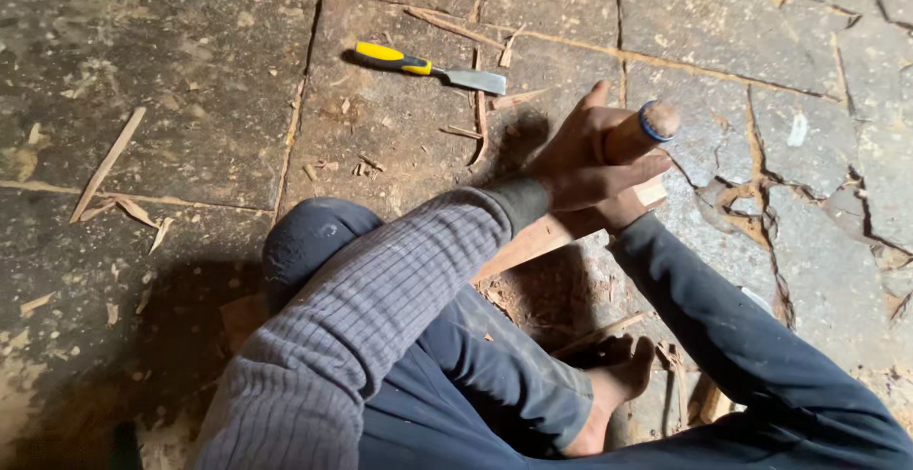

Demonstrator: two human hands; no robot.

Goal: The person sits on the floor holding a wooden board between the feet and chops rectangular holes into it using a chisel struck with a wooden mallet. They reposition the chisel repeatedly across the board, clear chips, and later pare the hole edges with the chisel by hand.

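Knees and a bare foot [618, 380] sit closest, legs folded on the stone floor [190, 70]. Left hand [580, 161] is wrapped tight around a wooden tool handle [639, 132], standing over a wood strip [542, 237]. Right hand is hidden behind it, can't tell its grip. Spare yellow-handled chisel [428, 68] lies at 11 o'clock. I'd keep the handle upright and the strip pinned.
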